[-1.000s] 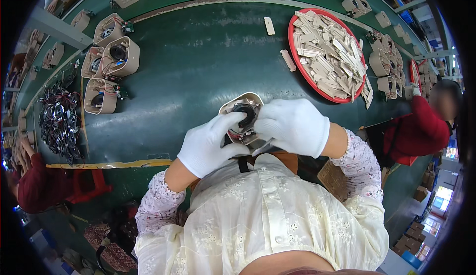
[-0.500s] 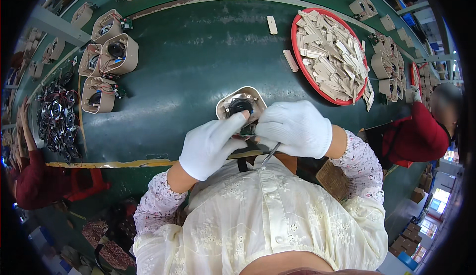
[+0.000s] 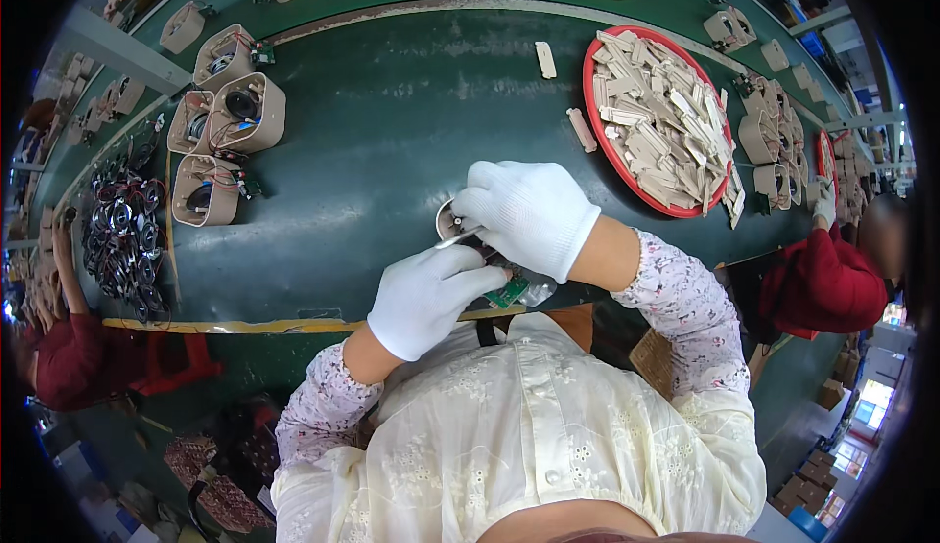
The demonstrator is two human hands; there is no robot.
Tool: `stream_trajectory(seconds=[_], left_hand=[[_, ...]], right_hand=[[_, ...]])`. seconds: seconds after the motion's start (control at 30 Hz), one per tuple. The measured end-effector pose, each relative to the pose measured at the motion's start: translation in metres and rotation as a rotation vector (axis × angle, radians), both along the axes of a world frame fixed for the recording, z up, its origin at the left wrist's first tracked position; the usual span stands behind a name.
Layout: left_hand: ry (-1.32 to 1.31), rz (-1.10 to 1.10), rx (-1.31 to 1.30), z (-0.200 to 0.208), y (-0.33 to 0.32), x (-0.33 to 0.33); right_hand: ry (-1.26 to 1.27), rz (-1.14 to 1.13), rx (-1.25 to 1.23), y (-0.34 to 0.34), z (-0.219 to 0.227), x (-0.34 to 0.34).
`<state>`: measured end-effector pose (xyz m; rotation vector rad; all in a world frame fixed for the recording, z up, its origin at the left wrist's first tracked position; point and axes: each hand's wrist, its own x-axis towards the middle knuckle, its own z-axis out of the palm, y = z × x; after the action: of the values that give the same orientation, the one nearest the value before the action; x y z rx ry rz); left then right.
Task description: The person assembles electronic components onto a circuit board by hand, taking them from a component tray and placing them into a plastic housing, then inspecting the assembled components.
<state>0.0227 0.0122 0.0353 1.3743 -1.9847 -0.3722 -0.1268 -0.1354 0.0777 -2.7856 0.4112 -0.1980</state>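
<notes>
A beige plastic housing [image 3: 446, 220] sits on the green bench in front of me, mostly covered by my hands. My right hand [image 3: 534, 215], in a white knit glove, closes over it and grips a slender metal tool [image 3: 458, 238], whose tip end points left. Below it, my gloved left hand [image 3: 431, 298] has its fingers bent, and a bare fingertip presses the edge of a green circuit board [image 3: 509, 292]. A piece of clear plastic [image 3: 538, 293] is beside that board. The speaker inside the housing is hidden now.
A red round tray [image 3: 591, 102] heaped with beige strips stands at right; two loose strips [image 3: 545, 59] lie beside it. Beige housings with speakers [image 3: 245, 117] and a pile of black speakers [image 3: 125, 239] are at left. Co-workers in red [image 3: 832, 264] sit on both sides.
My right hand has moved left over the housing, swinging the metal tool from pointing toward me to pointing left. My left hand has drawn back slightly, and the green board now shows.
</notes>
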Motion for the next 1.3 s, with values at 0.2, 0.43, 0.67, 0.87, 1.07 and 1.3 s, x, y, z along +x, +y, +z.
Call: stream_trajectory(seconds=[0.2, 0.43, 0.67, 0.87, 1.07, 1.3], left_hand=[[0.077, 0.029, 0.014, -0.004, -0.001, 0.001], [0.201, 0.03, 0.022, -0.011, -0.004, 0.012], [0.108, 0.072, 0.106, 0.008, -0.008, 0.013], [0.115, 0.163, 0.235, 0.02, -0.006, 0.001], [-0.127, 0.149, -0.119, 0.002, -0.006, 0.005], [0.012, 0.144, -0.019, -0.002, -0.012, 0.008]], right_hand=[[-0.026, -0.013, -0.004, -0.001, -0.001, 0.007], [-0.149, 0.108, 0.34, -0.024, -0.003, -0.008], [-0.181, 0.255, 0.255, -0.005, 0.026, -0.031], [-0.017, 0.186, -0.039, 0.003, 0.027, -0.047], [0.007, 0.186, -0.03, 0.003, 0.033, -0.041], [-0.075, 0.179, 0.019, 0.01, 0.018, -0.051]])
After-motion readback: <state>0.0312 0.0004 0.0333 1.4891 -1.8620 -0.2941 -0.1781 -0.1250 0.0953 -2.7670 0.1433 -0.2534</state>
